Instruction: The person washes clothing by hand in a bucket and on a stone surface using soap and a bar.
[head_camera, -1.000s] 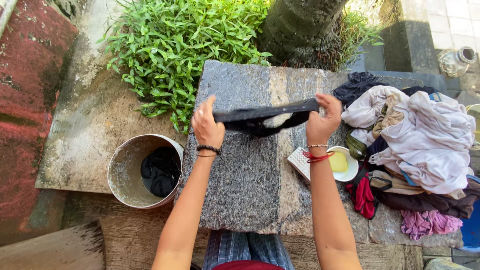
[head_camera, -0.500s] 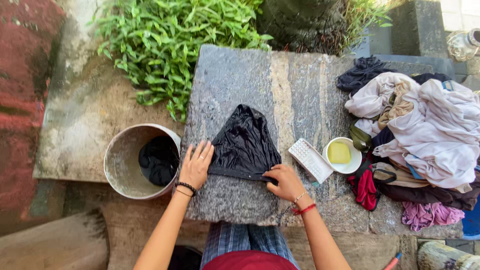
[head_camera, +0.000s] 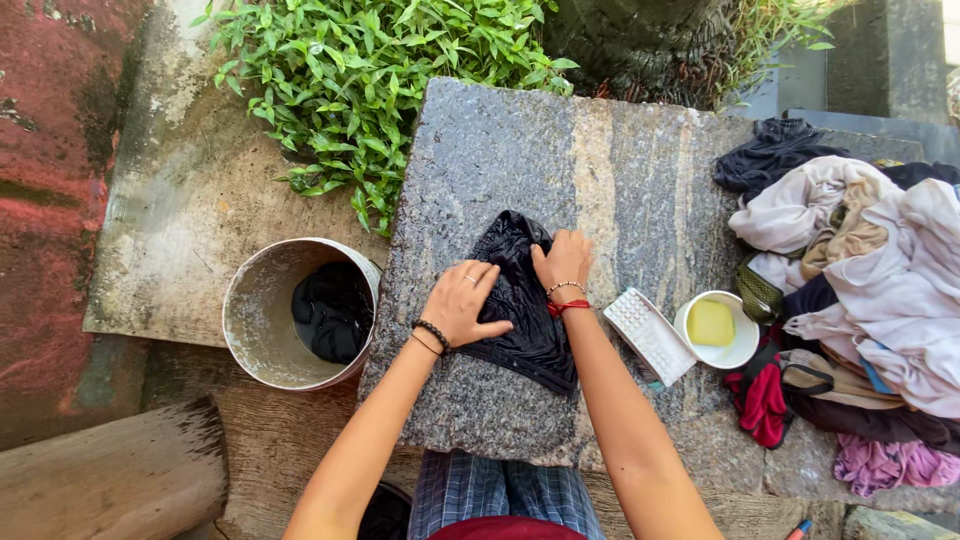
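Note:
A wet black garment (head_camera: 515, 300) lies bunched on the grey granite washing slab (head_camera: 560, 160). My left hand (head_camera: 461, 302) presses flat on its left side, fingers spread, a dark bead bracelet on the wrist. My right hand (head_camera: 562, 260) presses on the garment's upper right part, with a red thread and a bracelet on the wrist. Both hands rest on the cloth, close together.
A metal bucket (head_camera: 250, 310) with dark cloth inside stands left of the slab. A white scrub brush (head_camera: 652, 335) and a white bowl with yellow soap (head_camera: 715, 325) sit right of the garment. A heap of clothes (head_camera: 860, 290) fills the right side. Green plants (head_camera: 370, 80) grow behind.
A second ago both hands held the garment stretched up in the air. It then came down onto the slab, and it is now folded narrower with both hands pressing on it.

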